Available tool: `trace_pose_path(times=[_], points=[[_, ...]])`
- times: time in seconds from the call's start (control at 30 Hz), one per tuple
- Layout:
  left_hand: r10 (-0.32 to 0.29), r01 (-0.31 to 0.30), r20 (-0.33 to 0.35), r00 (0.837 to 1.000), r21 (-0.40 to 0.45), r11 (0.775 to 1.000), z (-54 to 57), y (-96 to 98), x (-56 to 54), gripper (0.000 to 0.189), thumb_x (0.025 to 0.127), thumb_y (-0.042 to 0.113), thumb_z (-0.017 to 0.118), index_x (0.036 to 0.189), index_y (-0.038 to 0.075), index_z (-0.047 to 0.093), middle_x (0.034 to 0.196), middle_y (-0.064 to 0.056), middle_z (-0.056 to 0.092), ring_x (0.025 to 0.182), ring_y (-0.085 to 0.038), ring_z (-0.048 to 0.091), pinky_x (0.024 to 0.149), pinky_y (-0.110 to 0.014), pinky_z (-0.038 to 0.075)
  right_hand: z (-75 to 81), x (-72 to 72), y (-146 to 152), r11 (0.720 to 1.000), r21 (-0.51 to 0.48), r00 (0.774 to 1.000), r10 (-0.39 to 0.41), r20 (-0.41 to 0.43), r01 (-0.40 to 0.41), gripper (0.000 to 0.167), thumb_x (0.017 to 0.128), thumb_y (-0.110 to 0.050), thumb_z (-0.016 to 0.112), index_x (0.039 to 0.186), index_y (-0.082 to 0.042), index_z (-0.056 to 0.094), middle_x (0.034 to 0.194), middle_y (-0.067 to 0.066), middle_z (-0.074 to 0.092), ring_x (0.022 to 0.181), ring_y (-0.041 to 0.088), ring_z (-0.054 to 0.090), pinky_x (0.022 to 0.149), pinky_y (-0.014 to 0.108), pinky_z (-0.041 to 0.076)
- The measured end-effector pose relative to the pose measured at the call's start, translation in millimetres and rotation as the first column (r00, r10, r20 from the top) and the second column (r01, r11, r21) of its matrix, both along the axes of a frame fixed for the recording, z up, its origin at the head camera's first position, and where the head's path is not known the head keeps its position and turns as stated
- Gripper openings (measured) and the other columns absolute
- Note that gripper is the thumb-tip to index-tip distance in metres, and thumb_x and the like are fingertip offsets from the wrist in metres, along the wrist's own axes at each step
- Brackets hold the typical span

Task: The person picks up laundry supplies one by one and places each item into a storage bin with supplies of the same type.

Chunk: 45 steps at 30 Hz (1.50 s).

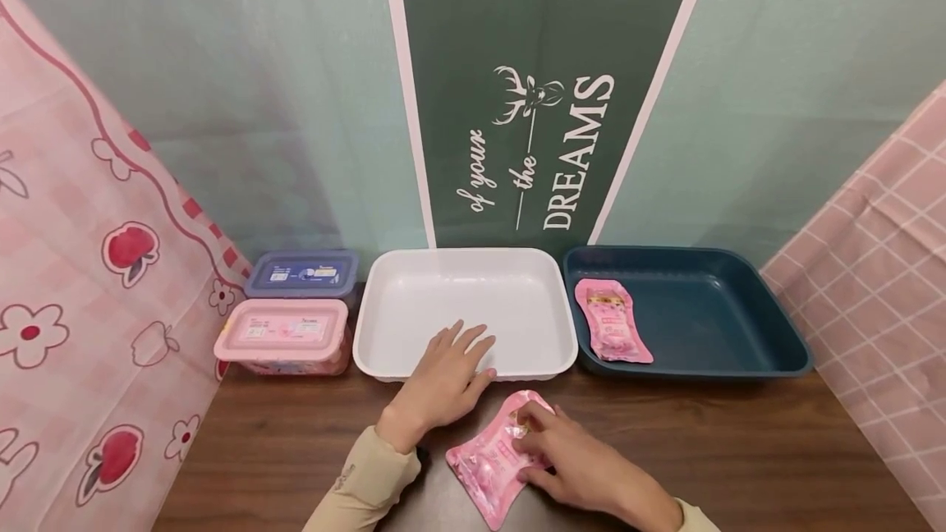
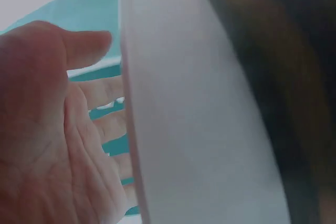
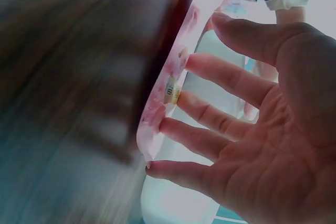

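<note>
A pink printed pouch [image 1: 488,458] lies aslant on the wooden table, in front of the white tray [image 1: 373,314]. My right hand [image 1: 572,454] is over its right side, fingers spread and slightly bent. In the right wrist view, the fingertips [image 3: 191,62] rest on the face of the pouch [image 3: 152,114], and the thumb tip is at its upper part. My left hand [image 1: 447,376] reaches over the near rim of the white tray with fingers extended and nothing in them. In the left wrist view, the tray's wall [image 2: 184,98] covers those fingertips.
A second pink pouch [image 1: 613,323] lies at the left end of the dark blue tray [image 1: 709,368], right of the white one. Left of the white tray are a pink-lidded box [image 1: 284,331] and a blue-lidded box [image 1: 303,271] behind it. Fabric hangs behind and at both sides.
</note>
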<state>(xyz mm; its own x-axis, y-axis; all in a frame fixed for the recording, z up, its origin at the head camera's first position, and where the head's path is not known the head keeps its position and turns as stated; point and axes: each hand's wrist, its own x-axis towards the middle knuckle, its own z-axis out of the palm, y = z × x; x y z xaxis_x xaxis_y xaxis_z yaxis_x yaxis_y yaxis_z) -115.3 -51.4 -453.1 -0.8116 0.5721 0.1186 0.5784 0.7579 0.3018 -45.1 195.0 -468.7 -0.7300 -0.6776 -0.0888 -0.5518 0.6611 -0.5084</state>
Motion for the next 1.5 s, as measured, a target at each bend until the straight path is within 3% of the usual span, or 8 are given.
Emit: trace_pose_path(times=[0.27,0.47,0.7,0.83,0.97,1.27,1.33,1.5], points=[[-0.108,0.106,-0.031,0.994,-0.063,0.992,-4.6,40.5,-0.6,0.055,0.113,0.041,0.048,0.163,0.018,0.046,0.171,-0.002,0.042,0.159,-0.037,0.036,0.129,-0.054,0.031,-4.2,0.5,20,0.999,-0.033,0.998,-0.005,-0.069,0.003,0.013,0.091,-0.026,0.085,0.102,-0.02,0.086,0.129,0.002,0.064,0.116,0.019,0.066,0.109,0.075,0.044],[-0.237,0.227,-0.097,0.967,-0.1,0.969,-16.6,67.8,-3.6,0.058,0.113,0.04,0.046,0.167,0.023,0.039,0.175,0.004,0.034,0.161,-0.033,0.034,0.127,-0.051,0.036,-7.6,3.6,34,0.999,-0.049,0.995,-0.017,-0.099,0.012,0.006,0.091,-0.031,0.086,0.094,-0.026,0.087,0.13,-0.001,0.067,0.118,0.017,0.069,0.109,0.07,0.047],[-0.31,0.29,-0.124,0.943,-0.157,0.944,-20.7,83.1,-6.0,0.061,0.113,0.042,0.047,0.17,0.028,0.032,0.178,0.009,0.024,0.163,-0.03,0.03,0.127,-0.052,0.035,-11.5,5.2,44,0.996,-0.084,0.995,-0.039,-0.092,0.031,0.007,0.089,-0.034,0.088,0.092,-0.028,0.088,0.125,-0.007,0.068,0.114,0.012,0.07,0.109,0.071,0.044],[-0.335,0.31,-0.141,0.932,-0.173,0.935,-21.7,89.4,-6.9,0.059,0.113,0.042,0.046,0.17,0.029,0.033,0.178,0.009,0.023,0.164,-0.029,0.028,0.127,-0.052,0.035,-14.4,5.0,48,0.993,-0.117,0.994,-0.021,-0.108,0.009,0.01,0.09,-0.034,0.088,0.092,-0.024,0.088,0.123,-0.005,0.07,0.109,0.013,0.069,0.097,0.045,0.062],[-0.336,0.307,-0.154,0.929,-0.188,0.933,-22.8,94.9,-8.3,0.057,0.114,0.04,0.044,0.169,0.028,0.034,0.178,0.01,0.024,0.164,-0.027,0.028,0.127,-0.051,0.035,-15.9,3.8,51,0.987,-0.16,0.997,-0.012,-0.073,0.0,0.013,0.091,-0.035,0.087,0.091,-0.022,0.087,0.123,-0.002,0.07,0.103,0.009,0.065,0.077,0.018,0.057],[-0.321,0.285,-0.166,0.932,-0.211,0.935,-25.1,100.0,-11.6,0.058,0.114,0.037,0.045,0.17,0.027,0.032,0.178,0.013,0.023,0.164,-0.024,0.027,0.127,-0.049,0.036,-13.6,2.1,60,0.993,-0.118,0.999,0.002,-0.045,-0.007,0.015,0.091,-0.044,0.085,0.085,-0.032,0.081,0.122,-0.009,0.071,0.11,0.01,0.069,0.096,0.043,0.062],[-0.319,0.281,-0.17,0.932,-0.215,0.936,-26.7,100.1,-12.2,0.059,0.114,0.038,0.044,0.17,0.028,0.031,0.178,0.013,0.022,0.164,-0.024,0.027,0.127,-0.048,0.036,-12.9,2.0,63,0.992,-0.122,1.0,0.002,-0.027,-0.005,0.014,0.091,-0.044,0.085,0.086,-0.031,0.082,0.121,-0.008,0.072,0.109,0.011,0.068,0.091,0.035,0.062],[-0.312,0.274,-0.172,0.934,-0.216,0.937,-28.6,100.6,-11.7,0.06,0.114,0.042,0.041,0.171,0.028,0.028,0.178,0.013,0.02,0.163,-0.025,0.029,0.127,-0.048,0.035,-9.5,4.5,68,0.995,-0.099,0.999,-0.029,0.032,0.032,0.014,0.09,-0.043,0.086,0.094,-0.031,0.081,0.121,-0.01,0.07,0.108,0.008,0.066,0.096,0.041,0.062]])
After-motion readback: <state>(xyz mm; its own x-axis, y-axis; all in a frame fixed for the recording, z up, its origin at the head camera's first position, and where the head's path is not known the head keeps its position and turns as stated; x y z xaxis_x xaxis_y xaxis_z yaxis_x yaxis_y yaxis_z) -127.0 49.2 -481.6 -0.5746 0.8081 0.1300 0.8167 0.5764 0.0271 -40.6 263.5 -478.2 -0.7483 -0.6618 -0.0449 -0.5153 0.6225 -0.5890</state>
